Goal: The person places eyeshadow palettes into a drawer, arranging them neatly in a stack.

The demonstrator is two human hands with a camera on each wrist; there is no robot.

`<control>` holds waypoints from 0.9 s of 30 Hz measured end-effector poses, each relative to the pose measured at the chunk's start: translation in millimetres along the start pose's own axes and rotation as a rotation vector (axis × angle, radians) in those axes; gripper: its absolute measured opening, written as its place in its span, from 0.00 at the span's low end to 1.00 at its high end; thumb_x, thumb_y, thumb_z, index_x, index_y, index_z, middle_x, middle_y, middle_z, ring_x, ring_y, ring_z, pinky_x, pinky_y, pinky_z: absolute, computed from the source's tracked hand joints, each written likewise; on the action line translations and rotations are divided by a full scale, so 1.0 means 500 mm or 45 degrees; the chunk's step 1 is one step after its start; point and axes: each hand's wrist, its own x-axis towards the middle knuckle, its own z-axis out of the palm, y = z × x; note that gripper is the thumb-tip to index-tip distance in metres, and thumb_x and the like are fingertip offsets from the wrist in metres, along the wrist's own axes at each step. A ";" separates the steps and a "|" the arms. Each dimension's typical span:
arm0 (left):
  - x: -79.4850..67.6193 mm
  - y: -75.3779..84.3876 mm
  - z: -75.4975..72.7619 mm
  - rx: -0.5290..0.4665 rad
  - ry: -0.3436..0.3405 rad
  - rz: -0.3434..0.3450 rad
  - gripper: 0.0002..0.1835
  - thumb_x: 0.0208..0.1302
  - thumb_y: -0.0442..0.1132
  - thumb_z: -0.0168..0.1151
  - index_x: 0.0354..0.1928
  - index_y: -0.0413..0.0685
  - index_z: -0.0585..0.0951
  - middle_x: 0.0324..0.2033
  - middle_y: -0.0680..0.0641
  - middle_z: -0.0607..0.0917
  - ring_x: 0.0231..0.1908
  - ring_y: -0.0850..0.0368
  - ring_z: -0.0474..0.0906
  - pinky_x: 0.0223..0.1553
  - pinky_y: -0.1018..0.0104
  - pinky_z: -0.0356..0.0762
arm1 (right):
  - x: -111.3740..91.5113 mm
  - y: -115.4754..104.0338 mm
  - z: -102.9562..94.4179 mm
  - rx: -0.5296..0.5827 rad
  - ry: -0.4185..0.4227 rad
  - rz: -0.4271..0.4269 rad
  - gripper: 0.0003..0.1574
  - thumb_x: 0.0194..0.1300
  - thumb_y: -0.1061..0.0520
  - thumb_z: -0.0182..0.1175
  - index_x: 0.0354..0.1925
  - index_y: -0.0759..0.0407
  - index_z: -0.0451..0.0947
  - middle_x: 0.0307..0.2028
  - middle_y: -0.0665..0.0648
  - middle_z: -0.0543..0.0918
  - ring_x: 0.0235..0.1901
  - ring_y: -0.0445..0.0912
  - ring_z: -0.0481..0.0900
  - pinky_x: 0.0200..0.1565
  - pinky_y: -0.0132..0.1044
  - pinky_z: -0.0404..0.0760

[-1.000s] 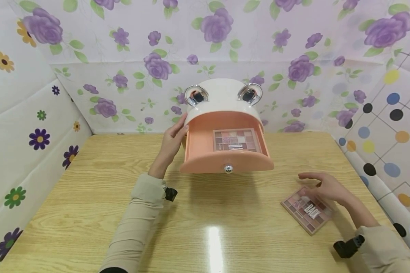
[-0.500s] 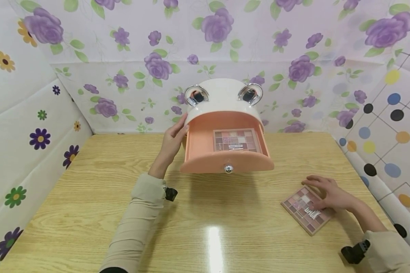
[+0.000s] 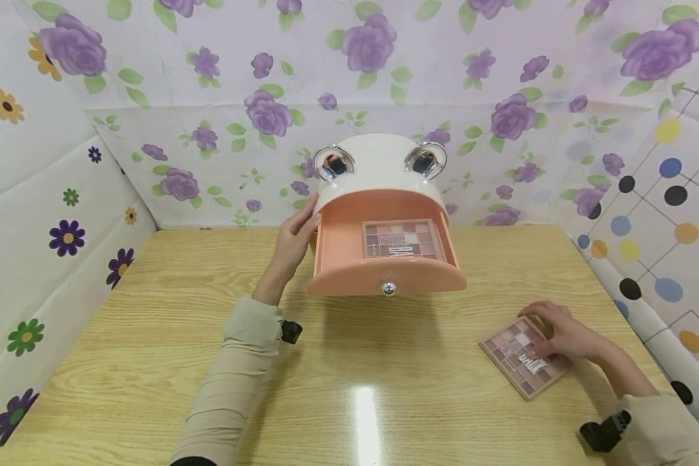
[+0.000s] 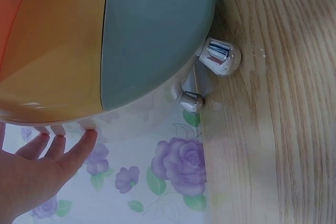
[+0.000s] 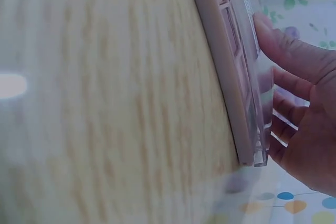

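A white storage box with chrome-ringed eyes (image 3: pixel 378 165) stands near the back of the table, its peach drawer (image 3: pixel 349 278) pulled out. One eyeshadow palette (image 3: pixel 404 239) lies inside that drawer. My left hand (image 3: pixel 294 243) rests against the box's left side, fingers extended along it; the left wrist view shows the fingertips (image 4: pixel 86 137) touching the white shell. A second eyeshadow palette (image 3: pixel 518 362) lies on the table at right. My right hand (image 3: pixel 565 333) grips it, thumb (image 5: pixel 286 51) on the clear lid and fingers around its far edge.
Lower on the box are a yellow drawer (image 4: pixel 58 66) and a grey-blue drawer (image 4: pixel 157 40), both closed, above silver feet (image 4: pixel 223 59). Flowered cloth (image 3: pixel 210 129) hangs behind the wooden table (image 3: pixel 151 362), and dotted cloth (image 3: pixel 664 226) borders it at right.
My right hand has shifted slightly right and down and settled onto the palette, its thumb now on the lid. The left hand, box and drawer have stayed in place.
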 end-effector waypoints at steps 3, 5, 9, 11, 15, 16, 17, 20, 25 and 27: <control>0.000 0.002 0.001 0.005 -0.001 -0.006 0.26 0.68 0.37 0.46 0.67 0.41 0.58 0.67 0.45 0.57 0.65 0.56 0.54 0.59 0.59 0.62 | -0.004 -0.002 0.000 0.005 0.007 0.032 0.41 0.40 0.55 0.73 0.51 0.70 0.68 0.51 0.72 0.67 0.52 0.66 0.55 0.47 0.61 0.56; -0.001 0.004 0.001 0.014 -0.004 -0.012 0.26 0.68 0.37 0.46 0.67 0.41 0.58 0.67 0.46 0.57 0.65 0.56 0.54 0.60 0.58 0.62 | -0.006 -0.001 0.001 -0.001 0.016 0.049 0.41 0.41 0.54 0.73 0.51 0.71 0.68 0.51 0.72 0.68 0.51 0.64 0.57 0.48 0.59 0.57; -0.003 0.008 0.001 0.021 -0.006 -0.030 0.26 0.69 0.38 0.46 0.67 0.42 0.58 0.67 0.47 0.57 0.65 0.56 0.54 0.60 0.58 0.61 | -0.011 0.000 0.003 0.006 0.028 0.084 0.43 0.41 0.52 0.73 0.51 0.72 0.67 0.51 0.71 0.68 0.51 0.63 0.58 0.48 0.58 0.58; -0.002 0.007 0.000 0.021 -0.008 -0.034 0.26 0.69 0.37 0.46 0.67 0.42 0.58 0.67 0.46 0.57 0.65 0.56 0.54 0.60 0.58 0.61 | -0.012 0.000 0.003 0.013 0.031 0.095 0.44 0.42 0.51 0.73 0.51 0.72 0.67 0.50 0.71 0.68 0.50 0.63 0.58 0.48 0.59 0.58; 0.002 -0.004 -0.005 0.023 -0.009 -0.041 0.26 0.69 0.38 0.46 0.68 0.44 0.58 0.67 0.47 0.56 0.65 0.56 0.55 0.59 0.61 0.63 | -0.012 -0.001 0.008 0.019 0.047 0.109 0.44 0.41 0.51 0.73 0.51 0.73 0.67 0.49 0.71 0.69 0.50 0.63 0.59 0.49 0.59 0.57; 0.004 -0.011 -0.007 0.017 -0.008 -0.046 0.26 0.69 0.38 0.46 0.68 0.45 0.58 0.67 0.48 0.57 0.64 0.56 0.57 0.57 0.61 0.64 | -0.011 -0.001 0.009 0.013 0.053 0.102 0.44 0.41 0.51 0.73 0.50 0.74 0.67 0.49 0.71 0.69 0.50 0.63 0.59 0.49 0.59 0.58; 0.006 -0.017 -0.009 0.012 -0.006 -0.052 0.26 0.69 0.39 0.45 0.68 0.47 0.59 0.67 0.49 0.57 0.62 0.56 0.60 0.56 0.63 0.65 | -0.010 0.000 0.010 0.003 0.061 0.100 0.42 0.41 0.52 0.73 0.49 0.73 0.68 0.48 0.70 0.70 0.49 0.61 0.61 0.49 0.55 0.60; 0.014 -0.038 -0.015 -0.002 0.008 -0.069 0.24 0.70 0.40 0.44 0.67 0.52 0.61 0.67 0.52 0.59 0.53 0.58 0.68 0.50 0.65 0.69 | -0.005 0.004 0.016 -0.050 0.106 0.060 0.34 0.42 0.55 0.73 0.45 0.70 0.71 0.43 0.64 0.74 0.42 0.54 0.67 0.44 0.42 0.67; 0.016 -0.043 -0.015 0.037 0.037 -0.064 0.24 0.71 0.45 0.43 0.67 0.53 0.62 0.66 0.54 0.62 0.42 0.60 0.72 0.39 0.67 0.71 | 0.002 0.008 0.013 -0.140 0.171 -0.035 0.27 0.46 0.57 0.71 0.43 0.67 0.73 0.40 0.60 0.77 0.38 0.51 0.72 0.35 0.37 0.72; 0.015 -0.042 -0.014 0.045 0.043 -0.063 0.24 0.71 0.46 0.43 0.67 0.53 0.63 0.65 0.54 0.63 0.40 0.60 0.73 0.36 0.67 0.71 | 0.002 0.009 0.010 -0.146 0.159 -0.055 0.31 0.47 0.57 0.71 0.48 0.68 0.72 0.43 0.63 0.77 0.41 0.54 0.73 0.37 0.41 0.73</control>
